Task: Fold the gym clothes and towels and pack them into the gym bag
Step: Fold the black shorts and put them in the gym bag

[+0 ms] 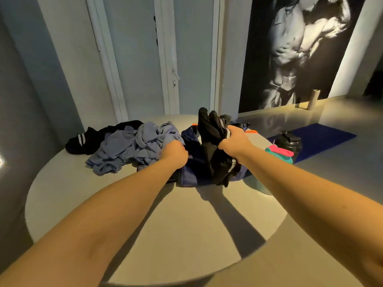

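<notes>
- Black garment [211, 139] with white stripes and white lettering is bunched up in the right hand [236, 139]. The fingers are curled tightly round the upper part of it, so that it stands up above the fist and hangs down below it.
- The garment hangs over the navy gym bag [193, 164], its lower end draped onto the bag's near side.
- The bag sits on the far middle of a round white table [103, 204], with orange trim showing at its far edge.
- The left hand [175, 151] is a curled fist at the bag's left rim, where the bag meets a crumpled lavender pile of clothes [132, 146]. Its fingers are hidden, so I cannot tell whether it grips the bag, the cloth or nothing.
- A second black piece with white stripes [83, 139] lies at the far left of the pile, touching it.
- A pink and teal item [279, 152] lies at the table's right edge, just beside a black bottle [290, 141].
- On the floor beyond lies a blue mat [319, 135].
- A large black-and-white poster [300, 48] covers the wall behind.
</notes>
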A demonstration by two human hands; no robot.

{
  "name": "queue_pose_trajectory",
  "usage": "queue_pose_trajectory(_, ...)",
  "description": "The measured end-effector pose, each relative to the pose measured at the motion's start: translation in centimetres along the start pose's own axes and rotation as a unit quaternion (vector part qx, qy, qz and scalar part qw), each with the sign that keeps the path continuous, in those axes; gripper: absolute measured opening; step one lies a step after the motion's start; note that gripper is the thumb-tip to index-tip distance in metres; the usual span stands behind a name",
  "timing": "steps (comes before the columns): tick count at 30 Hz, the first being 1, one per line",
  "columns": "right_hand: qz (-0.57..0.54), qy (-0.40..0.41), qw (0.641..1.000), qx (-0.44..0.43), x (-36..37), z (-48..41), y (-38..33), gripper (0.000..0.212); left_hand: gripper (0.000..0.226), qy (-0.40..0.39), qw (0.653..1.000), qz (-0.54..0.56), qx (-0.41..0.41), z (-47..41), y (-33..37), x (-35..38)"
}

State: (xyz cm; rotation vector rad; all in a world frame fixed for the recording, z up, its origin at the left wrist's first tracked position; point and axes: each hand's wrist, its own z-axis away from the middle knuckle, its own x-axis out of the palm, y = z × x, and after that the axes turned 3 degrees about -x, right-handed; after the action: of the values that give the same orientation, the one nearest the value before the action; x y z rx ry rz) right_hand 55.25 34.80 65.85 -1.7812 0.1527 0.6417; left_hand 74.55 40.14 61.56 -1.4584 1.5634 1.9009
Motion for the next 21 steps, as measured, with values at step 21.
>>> queue_pose_trajectory(21, 0.048, -0.150, 0.983, 0.093, 8.6, 0.0, 2.9, 0.061, 0.043, 0.011, 0.999, -0.037, -0.010, 2.7, -8.1, 1.7)
